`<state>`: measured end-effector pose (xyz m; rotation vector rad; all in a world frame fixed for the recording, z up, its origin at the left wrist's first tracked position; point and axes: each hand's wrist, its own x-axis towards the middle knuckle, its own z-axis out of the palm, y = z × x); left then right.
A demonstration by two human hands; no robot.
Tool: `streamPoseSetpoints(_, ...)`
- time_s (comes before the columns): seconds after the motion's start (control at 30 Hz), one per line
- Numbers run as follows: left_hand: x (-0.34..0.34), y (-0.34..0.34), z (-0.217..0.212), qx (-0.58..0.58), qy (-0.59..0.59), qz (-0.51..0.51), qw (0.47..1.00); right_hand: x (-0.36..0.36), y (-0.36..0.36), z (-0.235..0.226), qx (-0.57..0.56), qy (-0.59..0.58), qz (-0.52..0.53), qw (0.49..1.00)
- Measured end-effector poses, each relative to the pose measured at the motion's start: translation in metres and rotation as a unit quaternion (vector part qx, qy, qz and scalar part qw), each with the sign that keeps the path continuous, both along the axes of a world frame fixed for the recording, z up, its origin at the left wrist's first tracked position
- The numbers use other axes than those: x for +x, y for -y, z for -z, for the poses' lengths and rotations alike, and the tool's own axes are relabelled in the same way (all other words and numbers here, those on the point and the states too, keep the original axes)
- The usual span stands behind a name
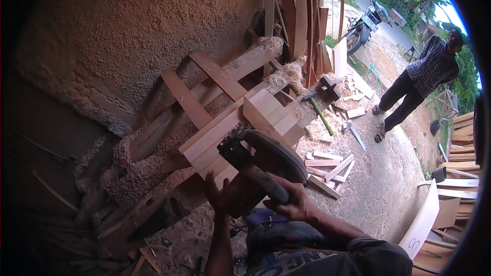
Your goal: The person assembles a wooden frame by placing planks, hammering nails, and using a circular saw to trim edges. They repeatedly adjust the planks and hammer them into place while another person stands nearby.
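Tool [279, 154], dark, hard-cased and rounded, is located directly above a panel of pale boards [207, 154] on the bench [148, 145]; contact between tool and panel cannot be determined. Right hand [294, 202]: fingers clamped on the curved rear handle [275, 189]. Left hand [225, 199]: beside the housing, visible fingers apart; the remainder is obscured, so its grip cannot be determined.

The panel consists of straight, smooth strips laid edge to edge. Two flat crosspieces [186, 99] lie beyond it. Curled, fluffy shavings [289, 75] cover parts of the bench. A hammer [321, 115] with a green handle lies past the panel; thin rectangular offcuts [331, 169] lie on the rough ground [381, 179].

The wall [153, 20] is coarse and grainy. Upright planks [302, 20] are cut off at the upper edge. The dark lower-left corner is hard to make out.
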<state>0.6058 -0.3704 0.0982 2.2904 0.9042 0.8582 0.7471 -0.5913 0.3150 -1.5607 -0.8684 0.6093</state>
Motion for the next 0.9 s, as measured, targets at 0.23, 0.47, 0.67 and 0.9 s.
streamPoseSetpoints(0.23,0.162,0.027,-0.027,-0.019,-0.198,0.106,0.974,0.064,0.107,0.018,-0.051,-0.09,0.151,0.983)
streamPoseSetpoints(0.47,0.195,0.046,-0.016,0.006,-0.303,0.105,0.947,0.111,0.186,0.041,-0.09,-0.109,0.255,0.956)
streamPoseSetpoints(0.67,0.205,0.043,-0.003,0.096,-0.317,0.105,0.938,0.126,0.218,0.049,-0.122,-0.101,0.311,0.937)
streamPoseSetpoints(0.9,0.203,0.039,0.009,0.094,-0.268,0.113,0.952,0.112,0.217,0.058,-0.13,-0.087,0.345,0.925)
